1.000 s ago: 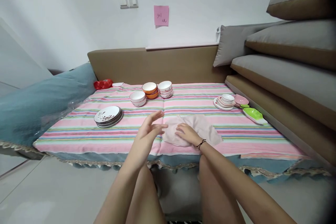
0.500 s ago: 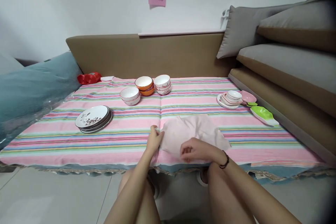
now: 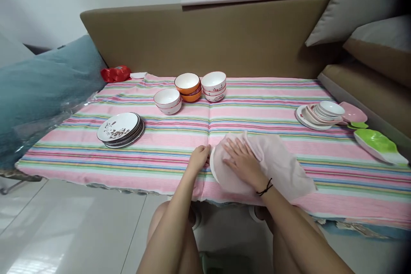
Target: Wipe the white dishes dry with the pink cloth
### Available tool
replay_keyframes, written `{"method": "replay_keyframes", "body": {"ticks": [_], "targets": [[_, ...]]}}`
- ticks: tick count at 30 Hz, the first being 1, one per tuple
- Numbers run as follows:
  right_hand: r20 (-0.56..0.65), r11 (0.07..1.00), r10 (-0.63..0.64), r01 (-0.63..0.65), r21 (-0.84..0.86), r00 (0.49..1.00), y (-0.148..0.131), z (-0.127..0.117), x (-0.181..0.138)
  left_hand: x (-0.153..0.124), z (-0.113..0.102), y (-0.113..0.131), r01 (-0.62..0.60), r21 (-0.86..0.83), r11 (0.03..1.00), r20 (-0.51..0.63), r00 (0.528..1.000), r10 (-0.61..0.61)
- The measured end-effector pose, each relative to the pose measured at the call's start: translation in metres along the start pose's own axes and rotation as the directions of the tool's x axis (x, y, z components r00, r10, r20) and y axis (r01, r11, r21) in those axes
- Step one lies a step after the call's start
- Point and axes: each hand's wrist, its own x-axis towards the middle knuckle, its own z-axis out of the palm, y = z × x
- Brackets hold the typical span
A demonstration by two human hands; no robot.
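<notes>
A pale pink cloth [image 3: 282, 167] lies draped over a round white plate [image 3: 214, 176] near the front edge of the striped cover [image 3: 257, 107]. My left hand [image 3: 199, 157] is closed on the plate's left rim. My right hand [image 3: 242, 162] lies flat on the cloth over the plate, fingers stretched out, with a black band on its wrist.
A stack of patterned plates [image 3: 120, 127] sits at the left. Behind it stand a white bowl [image 3: 167, 100], orange bowls [image 3: 188, 86] and white bowls [image 3: 213, 85]. Small dishes [image 3: 317, 115], a pink dish [image 3: 353, 113] and a green dish [image 3: 377, 143] are at the right. A teal cushion [image 3: 41, 90] borders the left.
The view dropped and moved closer. My left hand went from open in the air to gripping the plate's rim. My right hand spread flat on the cloth, which now wraps the plate.
</notes>
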Motion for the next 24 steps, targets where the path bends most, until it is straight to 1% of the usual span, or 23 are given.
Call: {"method": "replay_keyframes", "body": {"ticks": [2, 4, 7, 9, 10, 12, 14, 16, 19, 21, 24], "targets": [[-0.049, 0.998, 0.047, -0.049, -0.044, 0.998, 0.007, -0.002, -0.008, 0.001, -0.002, 0.003, 0.034, -0.031, 0.999, 0.053, 0.998, -0.032], [-0.049, 0.997, 0.052, -0.055, -0.051, 0.997, 0.006, -0.001, -0.017, 0.004, -0.003, 0.006, 0.049, -0.043, 0.998, 0.076, 0.996, -0.046], [0.041, 0.999, -0.036, 0.037, -0.021, 0.998, -0.007, 0.003, -0.022, 0.009, -0.003, 0.008, 0.035, -0.013, 0.999, 0.071, 0.997, -0.034], [0.075, 0.997, -0.080, 0.080, 0.009, 0.994, -0.013, 0.006, -0.015, 0.011, 0.001, 0.009, 0.001, 0.037, 0.999, 0.034, 0.999, -0.002], [0.074, 0.997, -0.082, 0.081, 0.019, 0.994, -0.014, 0.006, -0.010, 0.011, 0.003, 0.010, -0.021, 0.068, 0.997, 0.009, 1.000, 0.020], [0.040, 0.999, -0.050, 0.050, 0.015, 0.998, -0.011, 0.005, 0.000, 0.010, 0.008, 0.012, -0.061, 0.135, 0.989, -0.040, 0.997, 0.067], [-0.007, 1.000, 0.012, -0.012, -0.028, 1.000, -0.005, 0.003, 0.002, 0.008, 0.012, 0.015, -0.086, 0.189, 0.978, -0.066, 0.993, 0.100], [-0.022, 0.993, 0.073, -0.074, -0.090, 0.997, -0.003, 0.002, -0.006, 0.007, 0.014, 0.018, -0.096, 0.221, 0.971, -0.064, 0.992, 0.113], [0.020, 0.979, 0.120, -0.115, -0.168, 0.993, -0.012, 0.003, -0.024, 0.008, 0.015, 0.018, -0.099, 0.240, 0.966, -0.043, 0.993, 0.113], [0.064, 0.980, 0.084, -0.071, -0.187, 0.994, -0.021, 0.005, -0.028, 0.009, 0.015, 0.017, -0.100, 0.243, 0.965, -0.036, 0.993, 0.112], [0.108, 0.986, -0.008, 0.026, -0.167, 0.994, -0.028, 0.008, -0.016, 0.007, 0.016, 0.013, -0.108, 0.240, 0.965, -0.031, 0.992, 0.119]]}}
